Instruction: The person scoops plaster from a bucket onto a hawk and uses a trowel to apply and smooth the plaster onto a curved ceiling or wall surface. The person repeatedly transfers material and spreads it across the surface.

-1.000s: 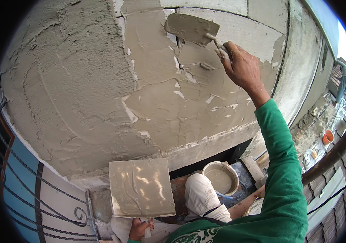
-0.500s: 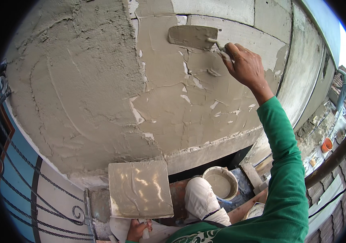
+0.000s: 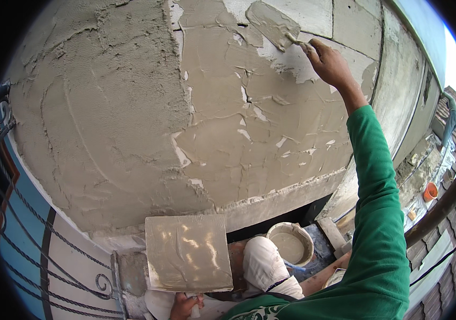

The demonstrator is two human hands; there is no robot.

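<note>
My right hand [image 3: 332, 63] is closed round the handle of a trowel [image 3: 272, 25], its blade flat against the upper part of the wall and coated in grey mortar. Wet mortar [image 3: 222, 106] covers much of the wall's middle, with pale bits of block showing through in patches. Low in front of me, my left hand [image 3: 185, 306] grips the handle of a square plasterer's hawk [image 3: 188, 253]. A thin, shiny film of mortar lies over the hawk's plate.
A bucket of mortar [image 3: 290, 244] stands by my knee [image 3: 265, 261]. Twisted iron railing [image 3: 52, 229] runs along the left. At right are a dark pipe [image 3: 441, 200], roof tiles [image 3: 441, 288] and a small orange pot [image 3: 430, 191]. Bare pale blocks [image 3: 353, 26] show at the upper right.
My right hand has moved the trowel up and slightly right, tilting the blade and spreading mortar over pale block near the top. The hawk has shifted slightly right and down.
</note>
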